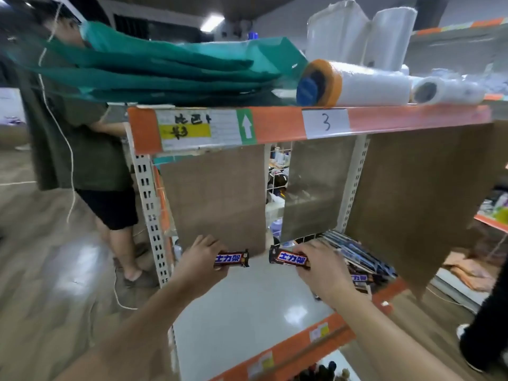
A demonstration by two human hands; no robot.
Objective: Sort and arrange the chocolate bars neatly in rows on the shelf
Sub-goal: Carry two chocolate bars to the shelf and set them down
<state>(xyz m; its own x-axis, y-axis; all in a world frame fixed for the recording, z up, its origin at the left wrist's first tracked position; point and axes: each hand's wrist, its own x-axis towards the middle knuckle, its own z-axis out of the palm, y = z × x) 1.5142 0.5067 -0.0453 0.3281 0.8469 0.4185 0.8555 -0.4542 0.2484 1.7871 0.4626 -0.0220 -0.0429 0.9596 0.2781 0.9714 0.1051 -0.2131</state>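
Fingers [206,243] of the left hand [202,261] curl over one end of a chocolate bar [233,260], with the thumb beneath. The right hand [323,272] pinches a second bar [288,258] the same way by its right end. Both are held level above the white shelf [247,303], end to end with a small gap between them. Each brown wrapper carries white Chinese characters, 士力架, on a blue band edged in red. A pile of bars [357,262] lies at the right of the shelf, partly behind the right hand. Cardboard sheets [217,199] stand at the back. On the orange rail [275,125] above, a white label reads "3" near a green tag with a white up arrow; the handwritten label further left is too smeared to read. Rolls of plastic wrap [365,83] and folded green cloth [170,70] lie on top. Another person [82,149] stands to the left, partly cut off.
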